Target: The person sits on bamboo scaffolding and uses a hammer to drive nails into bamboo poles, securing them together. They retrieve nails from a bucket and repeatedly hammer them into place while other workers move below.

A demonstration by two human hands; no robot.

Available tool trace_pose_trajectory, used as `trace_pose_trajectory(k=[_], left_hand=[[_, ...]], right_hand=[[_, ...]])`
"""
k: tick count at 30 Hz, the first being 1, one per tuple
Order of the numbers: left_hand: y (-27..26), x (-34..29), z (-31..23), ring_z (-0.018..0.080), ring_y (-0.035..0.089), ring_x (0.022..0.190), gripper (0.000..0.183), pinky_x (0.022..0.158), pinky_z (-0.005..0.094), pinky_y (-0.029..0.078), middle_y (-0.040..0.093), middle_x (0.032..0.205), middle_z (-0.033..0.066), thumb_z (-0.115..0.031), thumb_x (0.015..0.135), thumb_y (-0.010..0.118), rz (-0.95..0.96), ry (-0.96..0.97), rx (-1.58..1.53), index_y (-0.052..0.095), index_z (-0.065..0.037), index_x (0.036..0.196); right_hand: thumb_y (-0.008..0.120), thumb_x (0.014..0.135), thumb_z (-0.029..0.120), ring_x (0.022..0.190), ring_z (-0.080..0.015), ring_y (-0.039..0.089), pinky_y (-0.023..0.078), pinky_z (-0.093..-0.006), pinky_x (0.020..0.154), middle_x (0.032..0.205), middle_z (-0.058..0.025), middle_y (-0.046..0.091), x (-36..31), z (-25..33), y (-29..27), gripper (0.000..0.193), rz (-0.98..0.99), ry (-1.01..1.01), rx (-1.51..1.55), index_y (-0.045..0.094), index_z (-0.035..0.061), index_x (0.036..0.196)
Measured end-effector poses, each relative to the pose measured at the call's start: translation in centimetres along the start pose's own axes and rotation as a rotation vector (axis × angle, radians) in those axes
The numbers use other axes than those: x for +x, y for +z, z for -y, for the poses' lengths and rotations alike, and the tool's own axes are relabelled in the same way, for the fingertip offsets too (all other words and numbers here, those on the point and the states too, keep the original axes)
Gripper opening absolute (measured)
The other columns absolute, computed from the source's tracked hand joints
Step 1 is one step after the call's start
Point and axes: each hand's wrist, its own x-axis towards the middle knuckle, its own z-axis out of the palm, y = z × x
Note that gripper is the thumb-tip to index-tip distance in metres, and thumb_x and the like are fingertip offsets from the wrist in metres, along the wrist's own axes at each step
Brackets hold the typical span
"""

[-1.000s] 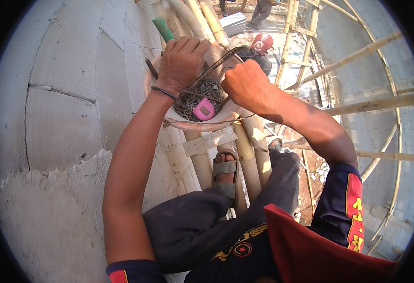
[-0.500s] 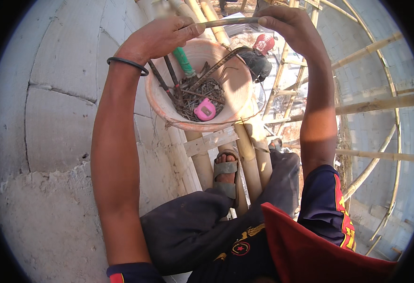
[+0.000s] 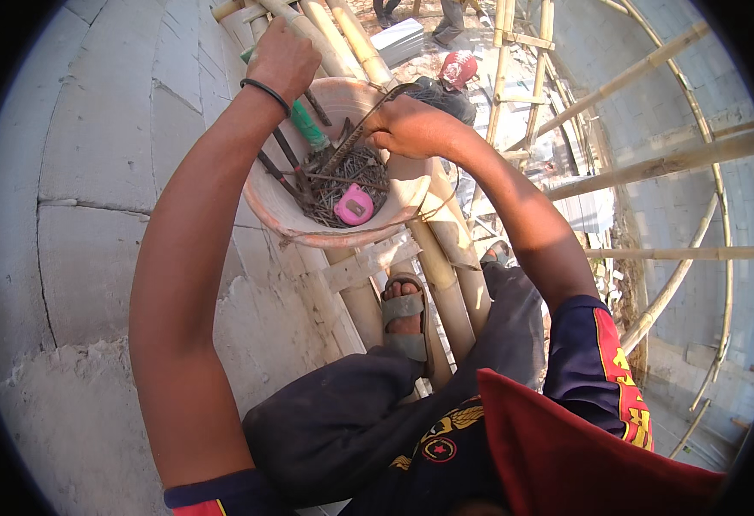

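My left hand (image 3: 284, 58) is raised above the far left rim of the bucket (image 3: 278, 230), its fingers closed round a dark rod (image 3: 317, 107) whose lower end shows under the fist. A bit of green (image 3: 246, 53) shows on the fist's other side. My right hand (image 3: 407, 127) is closed at the bucket's right side, round the upper end of a rusty ribbed steel bar (image 3: 343, 153). Inside the bucket lie many loose nails (image 3: 364, 163), a pink tape measure (image 3: 354, 205), a green-handled tool (image 3: 310, 129) and a tool with two dark handles (image 3: 287, 148).
The bucket stands on bamboo poles (image 3: 437, 275), where my sandalled foot (image 3: 404, 314) also rests. A pale block wall (image 3: 93, 249) rises on the left. Below at right are a person in a red cap (image 3: 459, 70), a bamboo ladder (image 3: 527, 86) and scaffold poles (image 3: 661, 163).
My right hand has let go of the rod that both hands held and has come down to the ribbed bar. My left hand has moved slightly left with the rod.
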Motion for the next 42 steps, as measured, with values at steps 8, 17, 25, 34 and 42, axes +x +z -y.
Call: trace_pose_trajectory(k=[8, 17, 25, 34, 42], left_hand=[[3.7, -3.0, -2.3, 0.0175, 0.051, 0.116, 0.036, 0.107, 0.0444, 0.034, 0.055, 0.116, -0.0003, -0.027, 0.086, 0.061, -0.35, -0.122, -0.029, 0.062, -0.014, 0.119], [7.4, -6.3, -3.7, 0.028, 0.045, 0.13, 0.076, 0.104, 0.0595, 0.032, 0.04, 0.144, 0.0084, -0.059, 0.083, 0.062, -0.491, -0.607, -0.412, 0.039, -0.021, 0.144], [7.8, -5.8, -3.5, 0.0436, 0.04, 0.13, 0.093, 0.106, 0.0448, 0.04, 0.038, 0.143, 0.0266, -0.042, 0.081, 0.07, -0.448, -0.845, -0.85, 0.022, -0.003, 0.15], [6.9, -6.0, -3.5, 0.0418, 0.046, 0.125, 0.094, 0.099, 0.0458, 0.045, 0.043, 0.136, 0.0253, -0.041, 0.079, 0.072, -0.412, -0.823, -0.95, 0.022, -0.005, 0.15], [6.6, -5.9, -3.4, 0.0415, 0.048, 0.123, 0.098, 0.096, 0.0465, 0.047, 0.043, 0.137, 0.0247, -0.039, 0.077, 0.074, -0.36, -0.838, -0.971, 0.019, -0.008, 0.152]], right_hand=[[0.058, 0.083, 0.013, 0.087, -0.0324, 0.071, 0.057, -0.0402, 0.072, 0.09, -0.0171, 0.072, 1.5, -1.8, 8.2, 0.02, 0.567, -0.018, -0.553, 0.073, 0.0004, 0.088], [0.056, 0.087, 0.013, 0.103, -0.0268, 0.066, 0.055, -0.0359, 0.084, 0.113, -0.009, 0.068, 4.4, -7.0, 12.4, 0.025, 0.132, -0.248, -0.465, 0.07, 0.0079, 0.106], [0.055, 0.088, 0.016, 0.104, -0.0241, 0.065, 0.053, -0.036, 0.086, 0.112, -0.0082, 0.068, 6.2, -5.5, 12.6, 0.024, 0.66, -0.299, -0.901, 0.071, 0.0096, 0.105], [0.062, 0.077, 0.016, 0.093, -0.0292, 0.067, 0.052, -0.0365, 0.082, 0.091, -0.0095, 0.07, 4.4, -7.6, 14.9, 0.012, 0.442, -0.359, -0.814, 0.071, 0.0132, 0.085], [0.062, 0.078, 0.022, 0.087, -0.0273, 0.067, 0.053, -0.0351, 0.077, 0.086, -0.0071, 0.07, 4.6, -5.1, 14.0, 0.012, 0.419, -0.275, -0.826, 0.069, 0.0131, 0.079]])
